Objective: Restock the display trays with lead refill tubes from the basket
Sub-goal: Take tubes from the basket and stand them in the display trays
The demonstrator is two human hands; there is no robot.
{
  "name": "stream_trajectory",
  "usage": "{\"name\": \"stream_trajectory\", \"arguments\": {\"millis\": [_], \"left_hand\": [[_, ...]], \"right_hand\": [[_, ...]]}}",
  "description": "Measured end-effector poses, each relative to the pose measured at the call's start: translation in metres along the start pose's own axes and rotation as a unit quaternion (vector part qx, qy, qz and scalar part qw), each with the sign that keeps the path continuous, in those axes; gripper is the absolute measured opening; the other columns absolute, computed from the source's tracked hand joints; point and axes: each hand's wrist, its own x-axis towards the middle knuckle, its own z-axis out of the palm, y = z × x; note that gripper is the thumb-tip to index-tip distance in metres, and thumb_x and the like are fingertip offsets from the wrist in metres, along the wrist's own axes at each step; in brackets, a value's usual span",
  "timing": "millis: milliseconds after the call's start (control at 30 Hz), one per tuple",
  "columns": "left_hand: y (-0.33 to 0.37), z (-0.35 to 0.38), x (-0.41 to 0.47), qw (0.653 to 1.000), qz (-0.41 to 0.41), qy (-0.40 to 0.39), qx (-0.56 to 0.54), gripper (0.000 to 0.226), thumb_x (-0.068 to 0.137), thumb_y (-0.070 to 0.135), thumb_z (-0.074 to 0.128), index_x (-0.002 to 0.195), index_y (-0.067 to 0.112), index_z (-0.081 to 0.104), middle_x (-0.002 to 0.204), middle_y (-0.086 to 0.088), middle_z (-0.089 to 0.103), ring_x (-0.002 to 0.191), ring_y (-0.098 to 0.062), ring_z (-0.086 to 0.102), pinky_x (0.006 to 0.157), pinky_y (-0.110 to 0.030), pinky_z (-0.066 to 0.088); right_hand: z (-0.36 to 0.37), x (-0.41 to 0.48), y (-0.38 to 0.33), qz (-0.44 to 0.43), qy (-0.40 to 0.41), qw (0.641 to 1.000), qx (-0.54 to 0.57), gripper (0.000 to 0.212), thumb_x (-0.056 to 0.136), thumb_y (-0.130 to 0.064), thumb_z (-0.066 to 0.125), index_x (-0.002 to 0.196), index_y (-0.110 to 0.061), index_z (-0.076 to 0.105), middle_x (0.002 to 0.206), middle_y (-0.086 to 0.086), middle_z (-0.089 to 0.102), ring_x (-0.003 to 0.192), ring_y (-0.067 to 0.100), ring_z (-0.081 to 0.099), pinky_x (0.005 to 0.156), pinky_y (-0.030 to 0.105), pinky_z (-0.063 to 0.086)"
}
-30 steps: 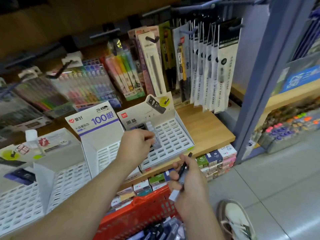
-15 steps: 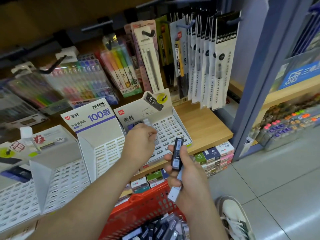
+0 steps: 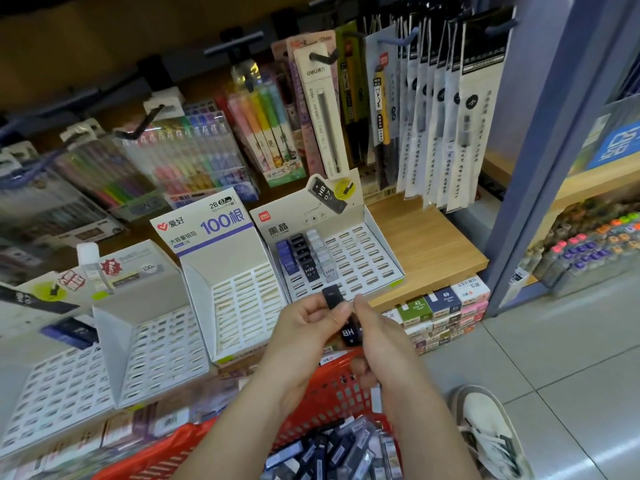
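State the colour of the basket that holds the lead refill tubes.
The basket is red, with a slotted wall; the head view shows it.

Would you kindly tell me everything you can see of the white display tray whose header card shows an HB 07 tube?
The display tray looks like white cardboard: a header card, low side walls and a sloping face punched with slots. It sits on the wooden shelf, beside a white tray on its left. Three columns of lead refill tubes, blue, black and pale grey, stand in its left slots; the rest are empty. The left hand pinches a black tube before its front edge.
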Motion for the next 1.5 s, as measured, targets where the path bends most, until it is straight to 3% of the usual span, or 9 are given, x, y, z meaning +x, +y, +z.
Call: {"name": "stream_trajectory", "arguments": {"millis": [67,167,233,300,567,833,1100,1333,1500], "left_hand": [[0.002,-0.003,-0.001,0.999,0.014,0.023,0.044,0.02,0.09,0.019,0.061,0.109,0.017,0.069,0.076,0.0,0.071,0.072,-0.018,0.066,0.079,-0.04,0.056],[0.012,-0.006,-0.007,0.975,0.044,-0.059,0.21,0.033,0.101,0.017,0.043,0.125,0.033,0.06,0.049,0.016,0.048,0.049,-0.008,0.049,0.054,-0.025,0.051],[0.015,-0.008,-0.006,0.958,0.05,-0.09,0.267,0.039,0.103,0.013,0.037,0.132,0.035,0.052,0.091,0.021,0.055,0.045,-0.003,0.041,0.048,-0.018,0.038],[0.016,-0.013,-0.003,0.954,0.058,-0.065,0.287,0.041,0.1,0.01,0.045,0.13,0.036,0.051,0.068,0.005,0.065,0.05,-0.005,0.045,0.05,-0.021,0.039],[0.023,-0.023,0.005,0.988,0.046,0.148,0.004,0.019,0.079,-0.002,0.071,0.095,0.009,0.068,0.082,-0.012,0.074,0.07,-0.019,0.07,0.063,-0.021,0.056],[0.021,-0.039,0.044,0.937,0.121,0.237,0.225,0.019,0.084,0.007,0.07,0.101,0.016,0.074,0.091,-0.001,0.073,0.085,-0.016,0.069,0.088,-0.035,0.055],[0.015,-0.031,0.059,0.892,0.178,0.205,0.361,0.023,0.087,0.013,0.068,0.108,0.017,0.072,0.104,0.002,0.072,0.088,-0.003,0.061,0.075,0.004,0.037],[-0.001,-0.032,0.062,0.841,0.226,0.154,0.466,0.026,0.091,0.006,0.059,0.115,0.011,0.068,0.108,-0.004,0.067,0.101,-0.017,0.06,0.087,-0.005,0.032],[0.005,-0.029,0.071,0.825,0.221,0.181,0.487,0.025,0.09,0.01,0.062,0.113,0.015,0.07,0.103,-0.003,0.067,0.096,-0.019,0.061,0.083,-0.014,0.037]], "right_hand": [[0.0,0.0,-0.001,-0.022,0.026,0.999,-0.014,0.053,0.094,-0.063,0.044,0.114,-0.018,0.064,0.104,0.001,0.067,0.086,0.017,0.059,0.061,0.029,0.043],[-0.002,0.0,-0.003,-0.072,0.009,0.995,0.063,0.033,0.091,-0.047,0.061,0.103,-0.017,0.067,0.072,-0.001,0.059,0.051,0.007,0.044,0.045,0.022,0.031],[-0.002,0.002,-0.002,-0.081,-0.004,0.993,0.085,0.02,0.092,-0.031,0.066,0.106,-0.015,0.067,0.071,0.009,0.057,0.041,0.006,0.034,0.038,0.02,0.027],[-0.001,0.002,0.0,-0.083,0.006,0.993,0.087,0.016,0.093,-0.021,0.066,0.106,-0.011,0.067,0.072,0.012,0.057,0.041,0.006,0.034,0.037,0.019,0.028],[0.004,-0.003,-0.001,-0.04,0.005,0.981,0.189,0.008,0.093,-0.008,0.063,0.1,-0.011,0.063,0.084,0.008,0.072,0.049,0.006,0.04,0.041,0.017,0.027],[-0.009,0.007,0.006,0.034,0.06,0.947,0.314,0.014,0.094,0.0,0.053,0.107,0.003,0.057,0.076,0.008,0.054,0.061,0.015,0.046,0.067,0.03,0.042],[-0.005,0.004,0.004,0.018,0.036,0.916,0.4,0.021,0.102,-0.012,0.048,0.11,0.003,0.059,0.112,0.023,0.068,0.07,0.016,0.055,0.066,0.028,0.045],[-0.005,0.004,0.005,0.018,0.041,0.907,0.418,0.026,0.102,-0.016,0.05,0.115,0.003,0.062,0.088,0.015,0.06,0.072,0.018,0.058,0.072,0.03,0.051],[-0.004,0.004,0.003,0.006,0.028,0.912,0.408,0.028,0.1,0.0,0.048,0.124,-0.009,0.057,0.102,0.018,0.057,0.076,0.02,0.06,0.072,0.031,0.053]]}}
